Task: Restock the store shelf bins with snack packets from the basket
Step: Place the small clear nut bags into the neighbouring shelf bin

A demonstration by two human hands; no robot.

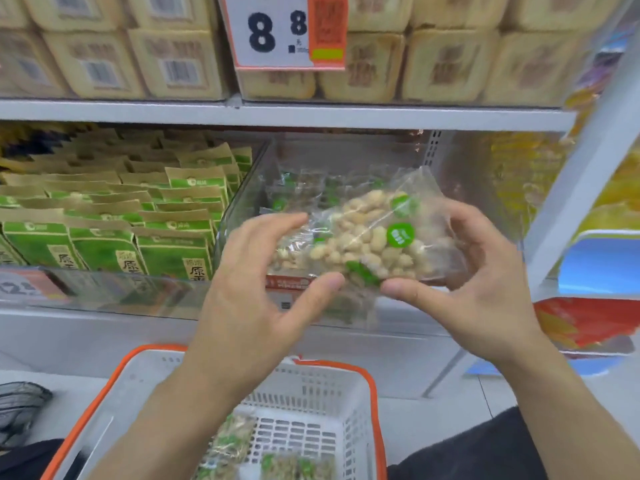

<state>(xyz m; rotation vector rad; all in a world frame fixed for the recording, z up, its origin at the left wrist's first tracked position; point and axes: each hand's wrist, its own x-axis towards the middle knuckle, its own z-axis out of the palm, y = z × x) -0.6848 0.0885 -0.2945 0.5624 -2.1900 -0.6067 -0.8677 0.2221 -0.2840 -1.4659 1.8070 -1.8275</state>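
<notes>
A clear packet of pale nuts with round green stickers (367, 237) is held in front of the clear shelf bin (242, 199). My left hand (263, 289) grips its left end between thumb and fingers. My right hand (481, 271) grips its right end, thumb under the packet. More packets of the same kind (301, 192) lie deep in the bin behind. Below, the white basket with an orange rim (346, 393) holds a few more nut packets (228, 445) on its floor.
Green-and-tan snack packets (138, 216) fill the bin to the left. Tan boxed goods (446, 64) and a price sign reading 8.8 (277, 32) are on the shelf above. A white shelf upright (585, 188) slants at the right, with colourful bags beyond.
</notes>
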